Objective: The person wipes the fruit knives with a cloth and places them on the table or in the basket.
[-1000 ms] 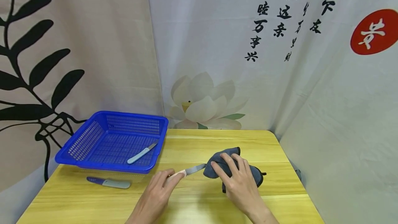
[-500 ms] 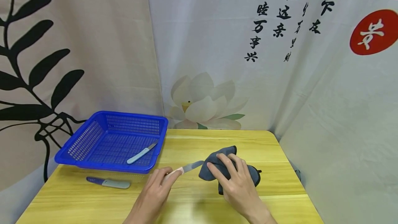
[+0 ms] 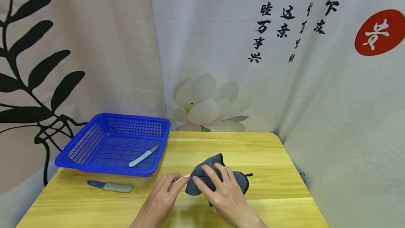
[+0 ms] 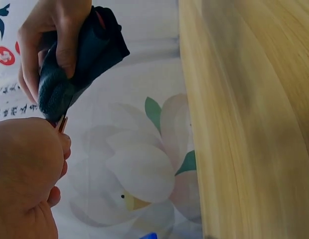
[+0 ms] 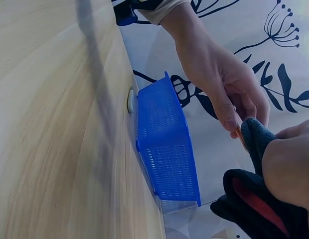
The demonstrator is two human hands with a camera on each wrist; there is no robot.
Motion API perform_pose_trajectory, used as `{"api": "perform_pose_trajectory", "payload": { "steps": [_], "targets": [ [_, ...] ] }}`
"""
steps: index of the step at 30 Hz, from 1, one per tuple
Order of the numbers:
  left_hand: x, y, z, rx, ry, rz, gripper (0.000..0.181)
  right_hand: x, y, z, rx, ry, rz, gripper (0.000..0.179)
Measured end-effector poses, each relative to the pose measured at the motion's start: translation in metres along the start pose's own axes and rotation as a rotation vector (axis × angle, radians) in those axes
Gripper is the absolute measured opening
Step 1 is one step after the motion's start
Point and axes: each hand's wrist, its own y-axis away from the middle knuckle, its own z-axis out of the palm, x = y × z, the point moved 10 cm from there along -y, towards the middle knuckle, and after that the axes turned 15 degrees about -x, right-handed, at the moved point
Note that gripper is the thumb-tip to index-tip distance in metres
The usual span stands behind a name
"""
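Observation:
My left hand [image 3: 159, 196] grips a knife [image 3: 183, 177] by its pale handle, of which only a short end shows past the thumb. A grey-blue cloth [image 3: 193, 185] with dark edging covers the blade right up to the handle. From above, my right hand [image 3: 226, 194] pinches the folded cloth around the hidden blade. The left wrist view shows the cloth [image 4: 102, 47] bunched under the right thumb, close to the left fist. In the right wrist view, a red underside of the cloth [image 5: 256, 199] shows in a fold.
A blue mesh basket [image 3: 68, 157] stands at the left of the wooden table [image 3: 253, 217], with a light blue-handled knife [image 3: 142, 158] inside. Before it lies another knife [image 3: 109, 186] with a pale handle and dark blue blade portion. A printed curtain [image 3: 215, 45] hangs behind.
My right hand has slid the cloth left along the blade toward the handle. The blade, bare between hand and cloth before, is now covered. The left hand has barely shifted.

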Motion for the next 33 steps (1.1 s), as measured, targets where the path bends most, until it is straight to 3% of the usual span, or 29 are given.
{"api": "perform_pose_trajectory", "payload": {
  "steps": [9,22,33],
  "targets": [
    [0.000,0.001,0.000,0.005,-0.004,0.008,0.054,0.010,0.002,0.007,-0.078,-0.020,0.075,0.072],
    [-0.002,0.002,-0.004,0.039,-0.020,0.016,0.051,0.028,0.008,0.004,-0.024,-0.035,0.084,0.076],
    [-0.003,0.003,-0.006,0.077,-0.030,0.026,0.049,0.043,0.018,0.002,0.010,-0.016,0.115,0.053]
  ]
}}
